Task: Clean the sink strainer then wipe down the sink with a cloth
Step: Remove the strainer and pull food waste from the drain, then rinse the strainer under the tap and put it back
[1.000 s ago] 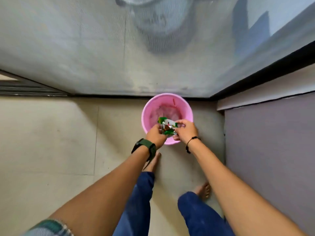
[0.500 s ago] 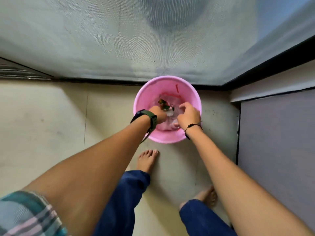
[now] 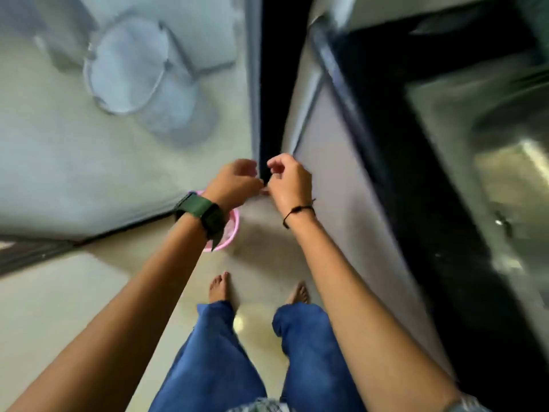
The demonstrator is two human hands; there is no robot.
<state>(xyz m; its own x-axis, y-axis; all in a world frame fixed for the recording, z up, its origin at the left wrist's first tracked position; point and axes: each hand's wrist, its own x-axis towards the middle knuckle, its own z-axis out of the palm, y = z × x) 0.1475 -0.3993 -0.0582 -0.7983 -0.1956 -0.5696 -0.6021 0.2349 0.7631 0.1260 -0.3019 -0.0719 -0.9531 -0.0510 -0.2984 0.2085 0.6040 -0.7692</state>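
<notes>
My left hand, with a dark green watch on its wrist, and my right hand, with a black cord bracelet, are held close together in mid-air, fingertips almost touching. Both have loosely curled fingers and nothing visible in them. The pink bin stands on the floor just below and behind my left wrist, mostly hidden by it. At the right the steel sink is set in a black counter; it is motion-blurred and I cannot make out a strainer or a cloth.
A mesh screen door fills the upper left, with a pale bucket seen through it. A dark door frame runs down the middle. Grey cabinet front lies below the counter. My bare feet stand on beige tiles.
Both hands have come up out of the pink bin, and the green-and-white wrapper scraps they held are gone. The view has swung right, bringing the counter and sink into sight.
</notes>
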